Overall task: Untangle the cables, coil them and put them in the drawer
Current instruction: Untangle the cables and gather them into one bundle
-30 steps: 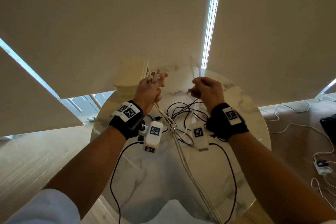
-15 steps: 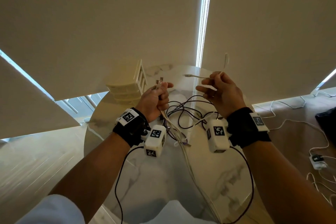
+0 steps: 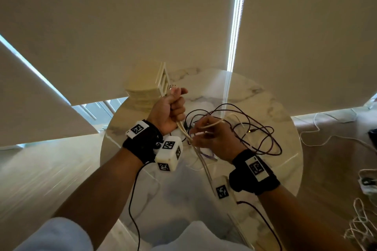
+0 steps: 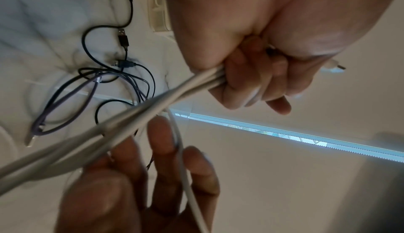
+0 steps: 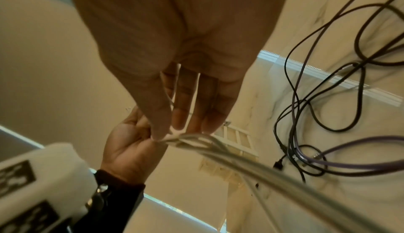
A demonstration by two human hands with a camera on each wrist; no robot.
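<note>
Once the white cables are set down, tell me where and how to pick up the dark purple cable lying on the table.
Grip the dark purple cable at the outer bend of its big loop, near the table's right edge. Come from above on the right with the right hand. That bend looks free of crossings, whereas toward the left hand it tangles with the black cable.
</note>
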